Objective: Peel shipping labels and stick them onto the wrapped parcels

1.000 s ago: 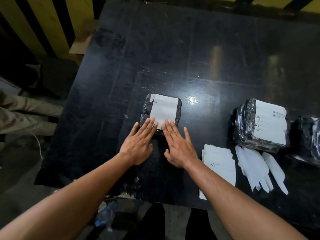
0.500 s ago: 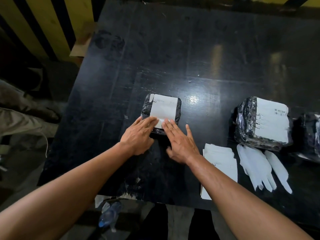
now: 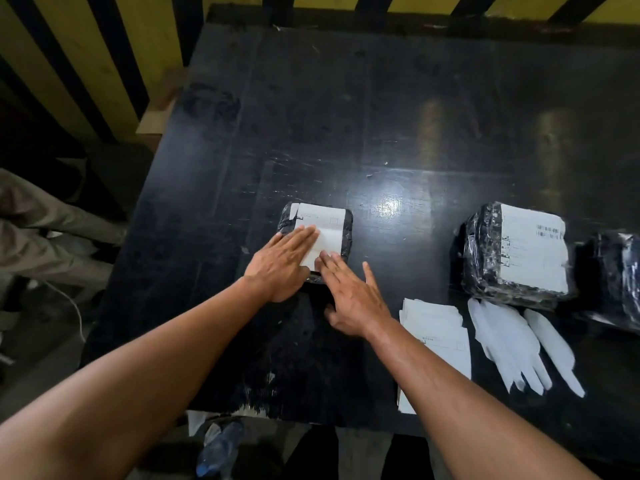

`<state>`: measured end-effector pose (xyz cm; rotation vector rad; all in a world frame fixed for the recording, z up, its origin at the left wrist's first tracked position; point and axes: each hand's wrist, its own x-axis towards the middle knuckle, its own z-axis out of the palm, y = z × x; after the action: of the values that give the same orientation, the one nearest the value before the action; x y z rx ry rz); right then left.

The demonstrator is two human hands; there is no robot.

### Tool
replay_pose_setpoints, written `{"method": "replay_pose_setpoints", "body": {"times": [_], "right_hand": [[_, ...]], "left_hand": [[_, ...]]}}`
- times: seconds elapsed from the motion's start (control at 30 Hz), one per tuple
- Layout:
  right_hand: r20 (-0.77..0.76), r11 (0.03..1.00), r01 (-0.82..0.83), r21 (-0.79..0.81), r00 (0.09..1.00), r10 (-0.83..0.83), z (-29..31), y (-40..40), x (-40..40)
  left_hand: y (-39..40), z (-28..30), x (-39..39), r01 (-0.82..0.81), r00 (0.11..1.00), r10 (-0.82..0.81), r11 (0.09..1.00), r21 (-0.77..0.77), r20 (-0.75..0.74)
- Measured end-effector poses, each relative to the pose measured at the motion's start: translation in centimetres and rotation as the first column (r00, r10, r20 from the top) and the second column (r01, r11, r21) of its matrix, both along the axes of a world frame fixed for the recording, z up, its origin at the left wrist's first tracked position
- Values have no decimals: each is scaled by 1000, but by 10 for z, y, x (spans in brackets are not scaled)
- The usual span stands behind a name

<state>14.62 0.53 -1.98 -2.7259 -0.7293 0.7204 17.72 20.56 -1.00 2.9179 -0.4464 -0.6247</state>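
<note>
Both arms reach straight out over the black table (image 3: 381,133), palms down. The left hand (image 3: 280,263) lies flat with straight fingers together, pressing on the white shipping label (image 3: 325,225) on top of the small black-wrapped parcel (image 3: 346,233) near the table's middle. The right hand (image 3: 353,299) is flat too, fingers slightly spread, with just the fingertips (image 3: 329,259) on the label's near edge and the palm over the table in front. Neither hand grips anything, it's just flat pressing. Off to the right sits a bigger labelled parcel (image 3: 485,258), with a stack of labels (image 3: 440,327) and some peeled backing strips (image 3: 512,344) just in front of it.
</note>
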Motion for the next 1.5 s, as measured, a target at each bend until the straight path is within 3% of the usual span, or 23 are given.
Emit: {"method": "replay_pose_setpoints", "body": {"times": [0.2,0.37,0.53,0.63,0.7,0.77,0.87,1.13,1.5], "right_hand": [[-13,1000,12,7,1000,-12,1,2,-1],[-3,1000,4,15,1000,-4,-2,1,1],[-9,1000,3,27,1000,-3,0,-1,3],[15,978,88,191,996,-92,5,0,6],[101,914,234,332,954,-281,7,1,11],[10,822,427,378,886,-464,5,2,19],[-317,754,593,280,799,-511,-1,10,33],[-337,766,602,226,786,-519,0,10,13],[-161,635,645,425,744,-648,52,-89,-39]], "left_hand": [[3,8,10,-183,983,183,983,11,29],[-12,0,33,-33,999,33,999,-6,9],[0,-4,46,-159,987,154,981,110,52],[10,0,44,-340,939,340,940,-19,49],[11,0,35,-443,896,442,886,-138,-42],[9,-2,25,-542,840,523,815,-206,-145],[2,-9,11,-631,776,587,725,-274,-231],[-13,-11,-43,-677,735,624,645,-355,-267],[-104,46,-71,-532,820,559,666,-523,-122]]}}
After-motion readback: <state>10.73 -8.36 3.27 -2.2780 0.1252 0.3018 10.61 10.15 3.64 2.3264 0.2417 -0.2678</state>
